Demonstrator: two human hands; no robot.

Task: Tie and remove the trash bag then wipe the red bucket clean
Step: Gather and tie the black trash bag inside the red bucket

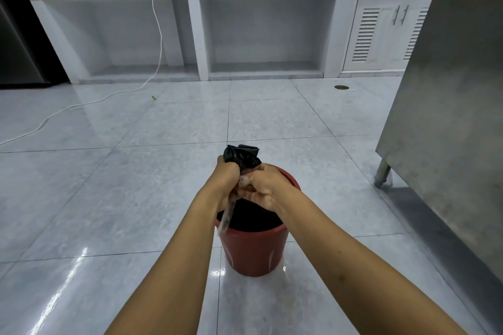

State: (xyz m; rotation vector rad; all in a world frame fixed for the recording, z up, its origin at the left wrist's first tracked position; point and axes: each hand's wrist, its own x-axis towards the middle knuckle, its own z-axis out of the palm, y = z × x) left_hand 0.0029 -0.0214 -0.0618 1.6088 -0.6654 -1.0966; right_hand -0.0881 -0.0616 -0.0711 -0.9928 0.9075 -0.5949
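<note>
Black plastic trash bag (241, 156) neck sits bunched above the round red plastic bucket (253, 250); I see left hand (227, 183) and right hand (262, 190), arms outstretched, both clenched on it.

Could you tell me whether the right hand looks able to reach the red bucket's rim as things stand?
Probably yes: the right hand hovers above the red bucket, but is gripping the trash bag.

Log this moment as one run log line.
stage: tying | left hand, right hand: gripping trash bag neck | bag: inside red bucket
</note>
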